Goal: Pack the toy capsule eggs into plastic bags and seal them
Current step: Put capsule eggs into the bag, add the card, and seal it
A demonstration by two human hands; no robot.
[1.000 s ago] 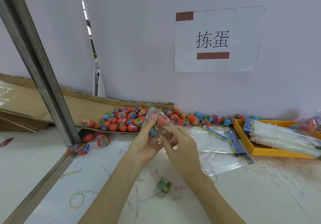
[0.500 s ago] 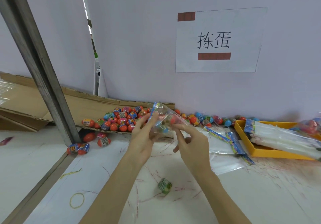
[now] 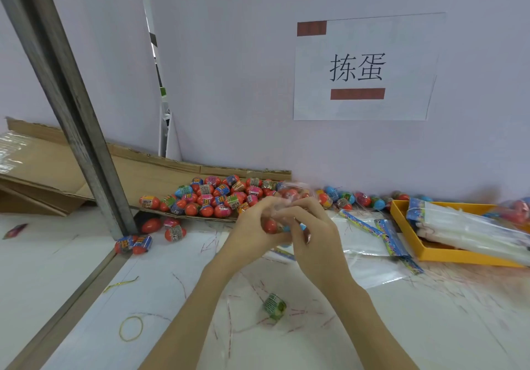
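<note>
**Clear bag of eggs held in both hands**

Head view: your left hand and right hand both pinch the plastic bag of capsule eggs above the bench, in front of the loose egg pile.

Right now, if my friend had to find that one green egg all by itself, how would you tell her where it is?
Start at the white table, then find the person's two forearms reaching in from the near edge. Between them lies the green egg. It sits alone and is green, while the other eggs, mostly orange, crowd by the wall.
</note>
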